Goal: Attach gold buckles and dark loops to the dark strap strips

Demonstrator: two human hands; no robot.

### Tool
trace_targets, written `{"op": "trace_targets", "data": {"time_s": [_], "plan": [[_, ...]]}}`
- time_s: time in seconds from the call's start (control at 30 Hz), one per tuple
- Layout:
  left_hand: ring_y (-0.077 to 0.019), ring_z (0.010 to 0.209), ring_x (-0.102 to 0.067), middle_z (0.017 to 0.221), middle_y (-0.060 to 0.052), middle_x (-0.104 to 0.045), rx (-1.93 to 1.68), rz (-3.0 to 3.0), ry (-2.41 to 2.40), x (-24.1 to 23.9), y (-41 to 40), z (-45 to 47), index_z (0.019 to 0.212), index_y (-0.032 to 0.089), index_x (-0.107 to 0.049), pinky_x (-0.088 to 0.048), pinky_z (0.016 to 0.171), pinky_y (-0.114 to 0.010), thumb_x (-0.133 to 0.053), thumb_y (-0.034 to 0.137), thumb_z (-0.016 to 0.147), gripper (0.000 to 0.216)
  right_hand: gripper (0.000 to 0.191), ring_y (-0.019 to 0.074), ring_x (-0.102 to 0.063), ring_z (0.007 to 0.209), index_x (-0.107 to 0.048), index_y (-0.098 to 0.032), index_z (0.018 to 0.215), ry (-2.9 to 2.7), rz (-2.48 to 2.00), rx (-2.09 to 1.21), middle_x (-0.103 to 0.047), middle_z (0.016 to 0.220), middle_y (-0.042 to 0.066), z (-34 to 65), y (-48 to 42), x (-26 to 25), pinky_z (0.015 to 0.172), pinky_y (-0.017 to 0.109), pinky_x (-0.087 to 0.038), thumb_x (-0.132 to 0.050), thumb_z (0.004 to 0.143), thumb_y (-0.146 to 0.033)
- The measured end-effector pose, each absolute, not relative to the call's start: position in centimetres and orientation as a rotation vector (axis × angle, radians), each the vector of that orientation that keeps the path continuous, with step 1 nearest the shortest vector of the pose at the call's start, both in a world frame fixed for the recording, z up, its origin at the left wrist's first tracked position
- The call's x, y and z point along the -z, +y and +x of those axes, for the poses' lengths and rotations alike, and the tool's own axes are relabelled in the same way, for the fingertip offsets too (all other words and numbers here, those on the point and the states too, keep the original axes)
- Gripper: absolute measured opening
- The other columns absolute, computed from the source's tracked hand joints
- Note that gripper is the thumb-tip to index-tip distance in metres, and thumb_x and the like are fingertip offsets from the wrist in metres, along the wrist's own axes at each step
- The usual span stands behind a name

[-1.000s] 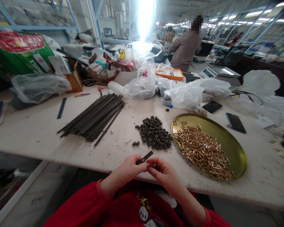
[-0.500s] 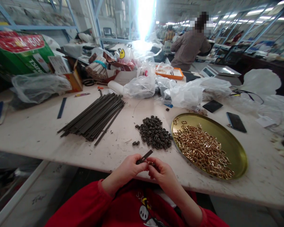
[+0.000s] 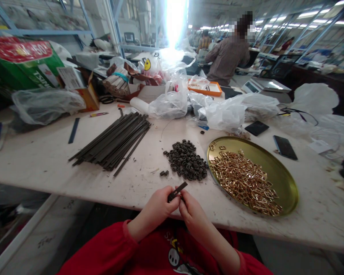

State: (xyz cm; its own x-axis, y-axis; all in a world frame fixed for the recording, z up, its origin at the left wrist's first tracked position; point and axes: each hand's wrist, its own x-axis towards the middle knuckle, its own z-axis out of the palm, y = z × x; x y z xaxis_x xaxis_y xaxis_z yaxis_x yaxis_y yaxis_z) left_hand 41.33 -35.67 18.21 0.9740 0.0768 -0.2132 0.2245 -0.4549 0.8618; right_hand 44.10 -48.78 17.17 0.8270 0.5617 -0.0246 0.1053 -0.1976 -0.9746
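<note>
Just over the table's front edge, my left hand [image 3: 159, 202] is closed on a short dark strap [image 3: 178, 191], whose flat end sticks out up and to the right. My right hand [image 3: 191, 209] meets it, thumb and fingers pinched together at the strap's lower side; whatever they pinch is mostly hidden. Behind the hands lies a heap of small dark loops [image 3: 187, 160]. A round gold tray [image 3: 286, 183] on the right carries a pile of gold-coloured metal buckles [image 3: 243, 179]. To the left is a stack of long dark strips [image 3: 111, 141].
Clear plastic bags [image 3: 223, 110] line the back of the table. A phone [image 3: 285, 147] and a dark flat square [image 3: 257, 128] lie beyond the tray. Scissors [image 3: 107, 99], a pen [image 3: 99, 114] and a green carton [image 3: 20, 68] are at back left. A person [image 3: 227, 57] stands farther off.
My right hand's fingers have drawn together and closed in against the left hand. The strap has shifted slightly to the right. The piles and the tray look the same.
</note>
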Motion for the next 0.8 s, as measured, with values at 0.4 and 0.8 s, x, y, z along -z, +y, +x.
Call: {"op": "trace_targets", "data": {"time_s": [0.4, 0.8], "plan": [[-0.0133, 0.060, -0.048, 0.062, 0.002, -0.055, 0.229, 1.966, 0.272, -18.9, -35.4, 41.3, 0.071, 0.015, -0.055, -0.033, 0.055, -0.022, -0.049, 0.028, 0.075, 0.015, 0.024, 0.0131, -0.052, 0.055, -0.052, -0.018, 0.100, -0.371, -1.717, -0.589, -0.055, 0.065, -0.002, 44.5, -49.3, -17.1, 0.050, 0.024, -0.042, -0.043, 0.086, -0.035], [-0.0145, 0.063, -0.050, 0.066, 0.001, -0.057, 0.151, 2.032, 0.268, -18.5, -35.9, 41.2, 0.073, 0.015, -0.054, -0.033, 0.056, -0.023, -0.048, 0.027, 0.077, 0.014, 0.014, 0.0194, -0.061, 0.075, -0.051, -0.019, 0.095, -0.512, -1.995, -0.272, -0.064, 0.085, 0.005, 44.3, -49.7, -16.3, 0.069, 0.031, -0.047, -0.045, 0.084, -0.026]]}}
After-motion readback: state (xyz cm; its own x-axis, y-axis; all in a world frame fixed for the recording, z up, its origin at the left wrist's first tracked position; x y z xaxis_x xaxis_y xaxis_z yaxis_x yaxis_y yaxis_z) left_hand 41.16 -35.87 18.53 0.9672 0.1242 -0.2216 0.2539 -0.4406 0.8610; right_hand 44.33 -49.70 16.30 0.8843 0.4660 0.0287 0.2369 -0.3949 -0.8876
